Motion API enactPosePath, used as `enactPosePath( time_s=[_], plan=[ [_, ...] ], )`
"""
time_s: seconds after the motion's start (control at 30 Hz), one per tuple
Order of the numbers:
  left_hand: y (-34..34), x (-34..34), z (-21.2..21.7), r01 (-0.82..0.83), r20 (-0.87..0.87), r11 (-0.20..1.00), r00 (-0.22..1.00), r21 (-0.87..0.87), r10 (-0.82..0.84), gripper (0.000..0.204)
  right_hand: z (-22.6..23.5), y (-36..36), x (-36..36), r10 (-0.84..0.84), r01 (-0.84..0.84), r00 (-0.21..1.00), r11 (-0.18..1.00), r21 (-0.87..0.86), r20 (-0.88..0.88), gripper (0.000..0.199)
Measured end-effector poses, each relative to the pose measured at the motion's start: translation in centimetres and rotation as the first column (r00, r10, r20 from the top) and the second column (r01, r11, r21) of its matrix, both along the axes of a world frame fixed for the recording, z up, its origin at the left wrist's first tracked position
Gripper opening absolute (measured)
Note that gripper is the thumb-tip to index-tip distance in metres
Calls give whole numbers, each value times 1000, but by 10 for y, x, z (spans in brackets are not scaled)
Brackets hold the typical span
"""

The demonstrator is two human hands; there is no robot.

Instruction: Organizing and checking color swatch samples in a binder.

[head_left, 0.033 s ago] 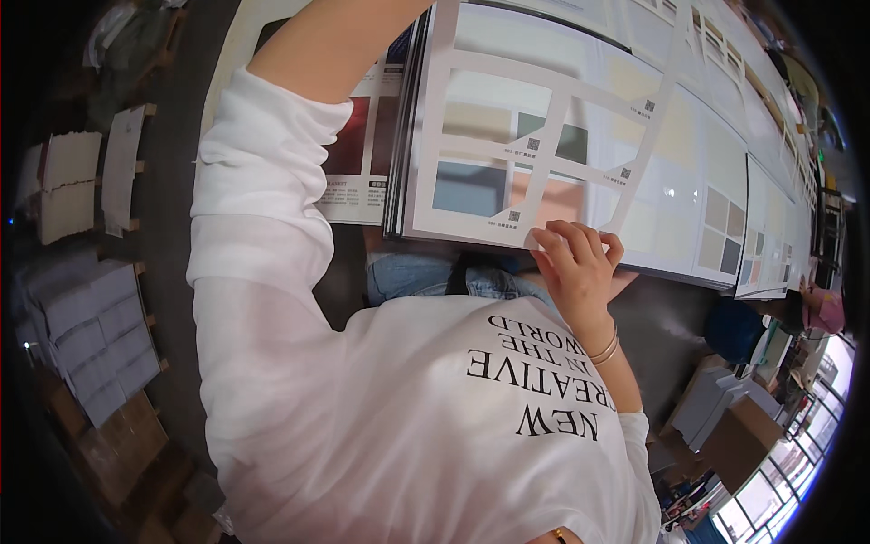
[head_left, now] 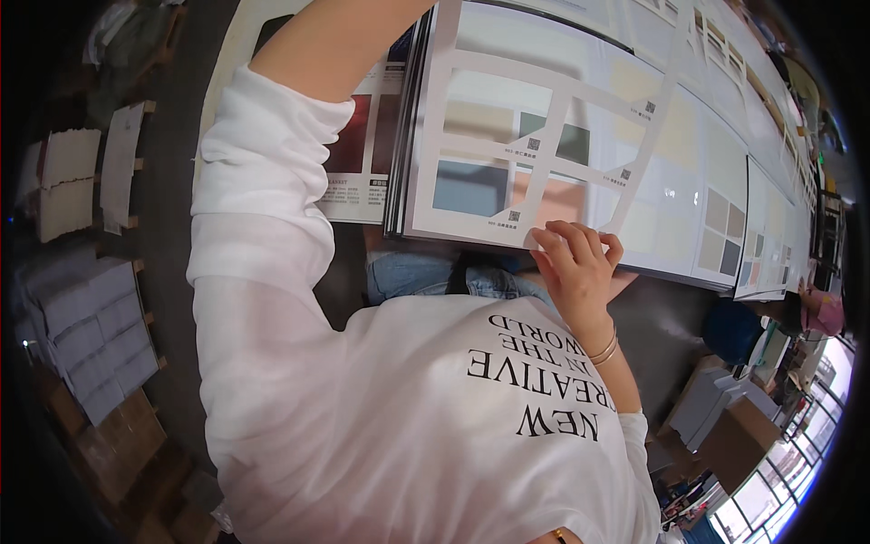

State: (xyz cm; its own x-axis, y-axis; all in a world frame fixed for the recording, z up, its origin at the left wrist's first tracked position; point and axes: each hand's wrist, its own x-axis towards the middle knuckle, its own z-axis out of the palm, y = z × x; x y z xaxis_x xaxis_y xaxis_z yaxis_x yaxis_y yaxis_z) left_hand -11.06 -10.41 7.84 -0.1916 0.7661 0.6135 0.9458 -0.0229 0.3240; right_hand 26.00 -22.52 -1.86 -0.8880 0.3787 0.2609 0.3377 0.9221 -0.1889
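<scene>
A white cut-out frame sheet [head_left: 485, 234] with rectangular windows lies over the open sample book [head_left: 666, 195]. Blue, beige, green and peach colour swatches [head_left: 469, 188] show through its openings. At the sheet's near edge, my right hand [head_left: 580, 263] has its fingers curled and closed on that edge. Its fingertips rest close to the peach swatch. My left arm [head_left: 335, 50] reaches up across the book's left side. The left hand lies beyond the top of the picture, so its fingers cannot be seen.
Printed sheets with dark red panels [head_left: 355, 136] lie left of the book. More swatch boards [head_left: 770, 240] continue along the table to the right. Paper stacks [head_left: 95, 331] stand on the left, and a cardboard box [head_left: 739, 444] sits at lower right. Another person's pink sleeve [head_left: 822, 310] shows at far right.
</scene>
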Motion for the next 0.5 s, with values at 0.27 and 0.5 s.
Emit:
enactPosePath(
  time_s=[0.27,0.5],
  plan=[
    [-14,-3,-20,-33,25,997,999,-75,35,19,-6,-2,-5,34,-32,999,998,-54,32,32],
    [-23,-8,-40,-59,69,988,995,-146,70,21,-15,-1,-4,41,-38,998,998,-59,56,31]
  ],
)
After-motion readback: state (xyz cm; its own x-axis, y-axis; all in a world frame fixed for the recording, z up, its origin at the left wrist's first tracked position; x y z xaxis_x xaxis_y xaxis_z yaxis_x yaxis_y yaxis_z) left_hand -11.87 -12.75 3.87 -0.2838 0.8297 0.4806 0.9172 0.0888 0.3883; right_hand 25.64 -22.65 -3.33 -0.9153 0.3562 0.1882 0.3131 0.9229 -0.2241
